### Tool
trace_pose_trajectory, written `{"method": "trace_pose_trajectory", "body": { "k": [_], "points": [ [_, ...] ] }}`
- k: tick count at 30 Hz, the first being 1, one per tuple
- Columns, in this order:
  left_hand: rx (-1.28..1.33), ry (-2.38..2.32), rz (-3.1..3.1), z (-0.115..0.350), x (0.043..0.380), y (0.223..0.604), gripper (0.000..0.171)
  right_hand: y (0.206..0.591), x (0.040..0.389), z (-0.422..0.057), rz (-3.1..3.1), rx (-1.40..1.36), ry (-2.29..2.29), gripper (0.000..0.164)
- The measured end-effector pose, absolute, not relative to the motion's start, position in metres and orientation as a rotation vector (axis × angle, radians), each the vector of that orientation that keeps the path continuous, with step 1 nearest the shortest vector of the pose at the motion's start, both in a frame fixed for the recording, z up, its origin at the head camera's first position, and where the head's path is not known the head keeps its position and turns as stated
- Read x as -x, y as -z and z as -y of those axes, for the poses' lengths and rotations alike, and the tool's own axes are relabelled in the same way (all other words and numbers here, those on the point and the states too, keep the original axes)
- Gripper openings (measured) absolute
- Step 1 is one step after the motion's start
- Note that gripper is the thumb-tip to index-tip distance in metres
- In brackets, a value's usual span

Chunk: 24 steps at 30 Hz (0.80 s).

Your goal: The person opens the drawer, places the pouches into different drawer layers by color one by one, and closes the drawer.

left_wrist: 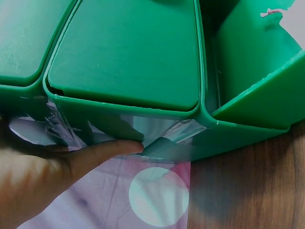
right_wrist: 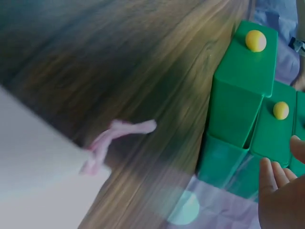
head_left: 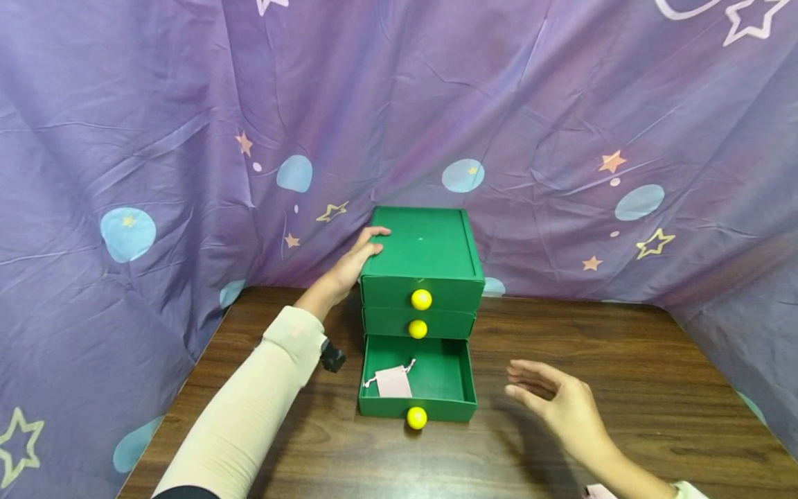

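A green chest of three stacked drawers [head_left: 424, 242] with round yellow knobs stands on the table. Its bottom drawer [head_left: 442, 410] is pulled out, and a small pink drawstring pouch [head_left: 393, 382] lies inside at the left. My left hand [head_left: 352, 267] rests against the chest's upper left side, fingertips over the top edge; in the left wrist view one digit [left_wrist: 109, 149] lies straight along the taped side. Right of the open drawer, my right hand [head_left: 570, 409] hovers above the table with fingers loosely bent and nothing in them.
A pale pink piece [head_left: 600, 492] shows at the bottom edge by my right forearm. Close up in the right wrist view is a blurred pale thing with a pink cord [right_wrist: 114, 136]. Purple patterned cloth [head_left: 530, 104] hangs behind the wooden table [head_left: 654, 388].
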<state>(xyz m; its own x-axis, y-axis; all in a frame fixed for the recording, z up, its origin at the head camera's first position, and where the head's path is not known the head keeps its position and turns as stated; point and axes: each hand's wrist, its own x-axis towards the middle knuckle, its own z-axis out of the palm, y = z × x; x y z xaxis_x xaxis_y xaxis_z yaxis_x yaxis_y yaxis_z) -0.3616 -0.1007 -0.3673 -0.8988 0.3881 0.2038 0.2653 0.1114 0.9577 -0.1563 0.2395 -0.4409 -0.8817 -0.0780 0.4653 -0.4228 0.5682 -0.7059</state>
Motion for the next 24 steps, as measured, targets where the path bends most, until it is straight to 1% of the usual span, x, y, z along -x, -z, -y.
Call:
{"method": "trace_pose_trajectory", "body": {
  "k": [15, 24],
  "points": [
    [-0.676, -1.910, -2.274, 0.101, 0.361, 0.367, 0.047, 0.441, 0.142, -0.271, 2.494, -0.275, -1.207, 0.037],
    [-0.670, -1.919, -2.268, 0.101, 0.361, 0.367, 0.048, 0.440, 0.132, -0.289, 2.650, -0.152, -1.160, 0.035]
  ]
}}
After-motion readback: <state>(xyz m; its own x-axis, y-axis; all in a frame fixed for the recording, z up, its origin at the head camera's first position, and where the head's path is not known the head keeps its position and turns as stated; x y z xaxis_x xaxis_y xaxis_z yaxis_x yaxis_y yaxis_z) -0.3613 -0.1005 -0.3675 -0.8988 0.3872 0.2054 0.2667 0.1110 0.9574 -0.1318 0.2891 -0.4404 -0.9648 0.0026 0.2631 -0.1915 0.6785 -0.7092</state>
